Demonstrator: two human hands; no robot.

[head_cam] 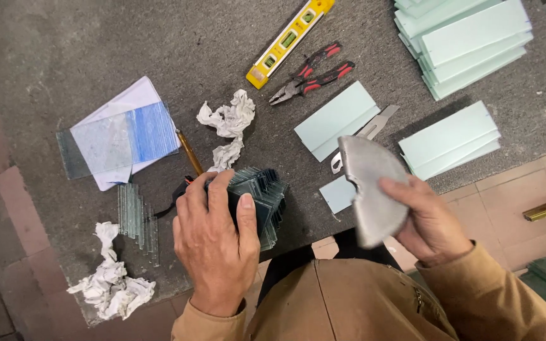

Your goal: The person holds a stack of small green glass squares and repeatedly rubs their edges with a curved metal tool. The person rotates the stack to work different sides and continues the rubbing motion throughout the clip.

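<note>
While the grey bench (64, 57) carries stacks of pale green glass strips (469, 44) at its far right corner, the left hand (216, 237) presses down on a fanned stack of small dark glass pieces (263, 192) near the front edge, grip clamped over them. Just right of it, the right hand (428, 221) pinches a grey half-round stone (368, 189) above the bench edge, grip closed on it.

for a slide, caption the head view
Left hand grips a glass stack; right hand holds a grey stone.
</note>
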